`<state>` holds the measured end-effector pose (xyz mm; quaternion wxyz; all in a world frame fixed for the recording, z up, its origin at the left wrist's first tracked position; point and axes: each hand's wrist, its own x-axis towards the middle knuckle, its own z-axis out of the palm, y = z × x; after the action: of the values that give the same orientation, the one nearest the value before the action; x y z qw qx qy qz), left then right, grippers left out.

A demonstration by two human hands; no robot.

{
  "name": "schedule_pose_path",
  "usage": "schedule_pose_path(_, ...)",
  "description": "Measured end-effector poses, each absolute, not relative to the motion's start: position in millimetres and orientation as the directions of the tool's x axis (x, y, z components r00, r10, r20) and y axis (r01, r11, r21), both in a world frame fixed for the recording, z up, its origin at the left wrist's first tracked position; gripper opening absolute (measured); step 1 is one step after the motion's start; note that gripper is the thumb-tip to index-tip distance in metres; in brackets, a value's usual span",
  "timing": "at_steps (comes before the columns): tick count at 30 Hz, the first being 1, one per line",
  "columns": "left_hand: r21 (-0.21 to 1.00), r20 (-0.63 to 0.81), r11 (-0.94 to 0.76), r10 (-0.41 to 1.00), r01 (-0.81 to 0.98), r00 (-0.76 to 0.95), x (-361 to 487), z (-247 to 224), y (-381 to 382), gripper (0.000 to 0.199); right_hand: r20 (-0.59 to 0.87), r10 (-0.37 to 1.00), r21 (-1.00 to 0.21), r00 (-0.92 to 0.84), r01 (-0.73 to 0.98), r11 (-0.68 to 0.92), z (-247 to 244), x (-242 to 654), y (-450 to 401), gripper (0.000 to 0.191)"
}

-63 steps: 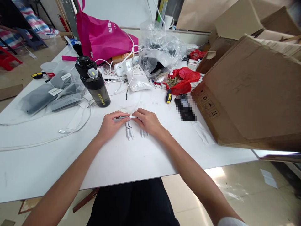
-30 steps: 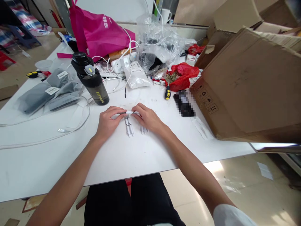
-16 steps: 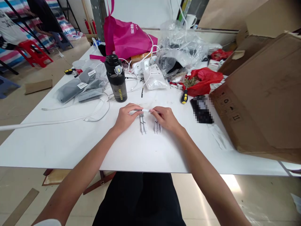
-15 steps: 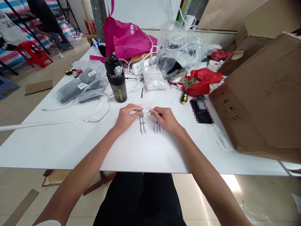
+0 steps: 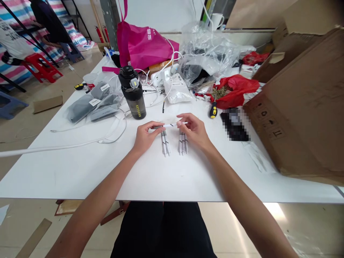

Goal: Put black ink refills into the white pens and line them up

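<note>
A white pen [image 5: 171, 125] with a grey end lies level between my hands, above the white table [image 5: 107, 179]. My left hand [image 5: 146, 137] pinches its grey end between thumb and fingers. At the pen's other end, my right hand [image 5: 194, 130] has thumb and index finger on the white barrel, other fingers lifted. Two white pens [image 5: 165, 143] lie side by side below my left fingertips. A second group of white pens [image 5: 183, 144] rests under my right hand, their upper ends partly hidden by it.
A black bottle [image 5: 133, 94] stands behind my left hand. Bagged grey items [image 5: 83, 107] and white cables are left. A screwdriver [image 5: 213, 110], red bag [image 5: 236, 89] and large cardboard box [image 5: 303, 107] are right. A pink bag [image 5: 147, 44] stands behind; people sit far left.
My right hand has shifted along the pen away from my left hand and its upper fingers have lifted, so more of the barrel shows. The view has shifted slightly.
</note>
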<state>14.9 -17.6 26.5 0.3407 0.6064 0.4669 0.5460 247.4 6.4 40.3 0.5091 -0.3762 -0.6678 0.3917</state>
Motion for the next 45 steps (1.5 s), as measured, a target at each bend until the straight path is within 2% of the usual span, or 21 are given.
schedule_pose_path(3,0.954,0.285,-0.278,0.957,0.107,-0.048,16,25,-16,0.023,0.384,0.903,-0.923,-0.191,-0.051,0.382,39,244,8,0.041)
schedule_pose_path(5,0.960,0.272,-0.268,0.961,0.085,-0.039,16,24,-16,0.024,0.365,0.918,-0.931,-0.157,-0.064,0.359,38,242,7,0.034)
schedule_pose_path(8,0.955,0.288,-0.284,0.957,0.087,-0.039,17,24,-17,0.024,0.353,0.929,-0.936,-0.116,-0.053,0.349,39,239,4,0.040)
schedule_pose_path(10,0.956,0.290,-0.287,0.956,0.064,-0.039,18,24,-17,0.022,0.361,0.921,-0.932,-0.144,-0.085,0.351,41,237,2,0.036)
schedule_pose_path(13,0.963,0.271,-0.270,0.962,0.012,-0.029,18,24,-16,0.021,0.367,0.903,-0.927,-0.223,-0.169,0.336,45,235,0,0.050)
schedule_pose_path(16,0.967,0.253,-0.253,0.967,-0.019,-0.006,18,24,-17,0.024,0.366,0.906,-0.923,-0.214,-0.208,0.324,44,232,-1,0.040)
schedule_pose_path(18,0.963,0.268,-0.268,0.963,0.015,0.004,20,25,-21,0.024,0.362,0.921,-0.922,-0.143,-0.198,0.331,41,231,-1,0.033)
schedule_pose_path(21,0.924,0.355,-0.349,0.935,0.160,-0.016,25,30,-27,0.022,0.348,0.936,-0.928,-0.041,-0.158,0.338,38,229,0,0.037)
schedule_pose_path(23,0.902,0.392,-0.378,0.919,0.210,-0.032,27,31,-30,0.022,0.340,0.938,-0.931,-0.068,-0.162,0.326,38,228,-2,0.038)
schedule_pose_path(26,0.928,0.356,-0.349,0.934,0.132,-0.036,28,31,-29,0.022,0.315,0.932,-0.938,-0.181,-0.207,0.277,41,227,-4,0.049)
schedule_pose_path(28,0.936,0.343,-0.338,0.939,0.099,-0.032,28,30,-28,0.021,0.310,0.928,-0.940,-0.209,-0.215,0.265,42,227,-5,0.046)
schedule_pose_path(31,0.913,0.377,-0.366,0.926,0.182,-0.030,30,29,-30,0.021,0.335,0.925,-0.935,-0.179,-0.186,0.302,42,227,-5,0.040)
schedule_pose_path(38,0.859,0.422,-0.382,0.905,0.342,-0.049,35,26,-37,0.022,0.337,0.934,-0.940,-0.114,-0.096,0.328,38,221,-5,0.051)
schedule_pose_path(42,0.763,0.534,-0.461,0.844,0.453,-0.042,35,25,-38,0.024,0.322,0.943,-0.944,-0.085,-0.102,0.313,32,217,-5,0.051)
schedule_pose_path(45,0.662,0.626,-0.528,0.780,0.532,-0.005,34,28,-38,0.027,0.247,0.966,-0.953,-0.080,-0.202,0.227,30,216,-1,0.051)
